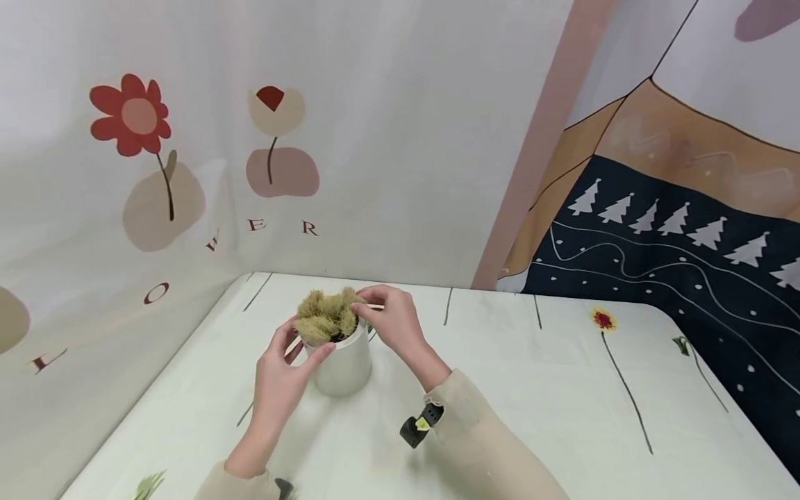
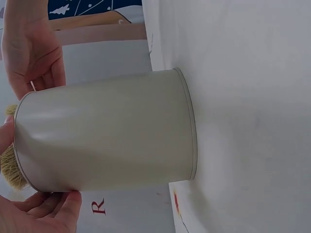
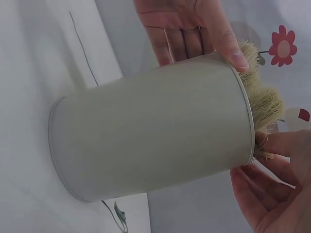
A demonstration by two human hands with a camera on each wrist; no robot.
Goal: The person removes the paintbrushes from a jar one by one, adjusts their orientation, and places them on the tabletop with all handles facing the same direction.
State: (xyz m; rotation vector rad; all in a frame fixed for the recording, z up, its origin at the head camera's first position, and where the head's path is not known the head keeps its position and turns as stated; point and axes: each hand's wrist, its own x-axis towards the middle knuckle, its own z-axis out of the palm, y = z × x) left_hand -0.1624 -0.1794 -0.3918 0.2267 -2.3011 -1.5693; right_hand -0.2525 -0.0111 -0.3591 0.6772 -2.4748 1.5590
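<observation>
Apparently stiff and light, the pot (image 1: 342,373) stands on the worktop (image 1: 500,389), head view 7 o'clock; left hand (image 1: 279,380) grips its rim (image 1: 347,339), judged soundest hold, at 8; right hand (image 1: 396,322) pinches soft-looking fibre (image 1: 325,310) at 2.

Pot (image 1: 342,371): plain off-white, greyer at the wrists' views. Fibrous tufts (image 1: 319,328): straw-yellow, greenish; filling (image 1: 339,338) looks blackish, mostly hidden. Surface (image 1: 519,389): white, dark stem prints, red-and-yellow bloom (image 1: 603,319). Sleeves (image 1: 494,437): beige. Wall cloth (image 1: 400,173): pale, red flower (image 1: 139,117). Navy panel (image 1: 631,257): white trees (image 1: 676,219), dots, wavy lines.
</observation>
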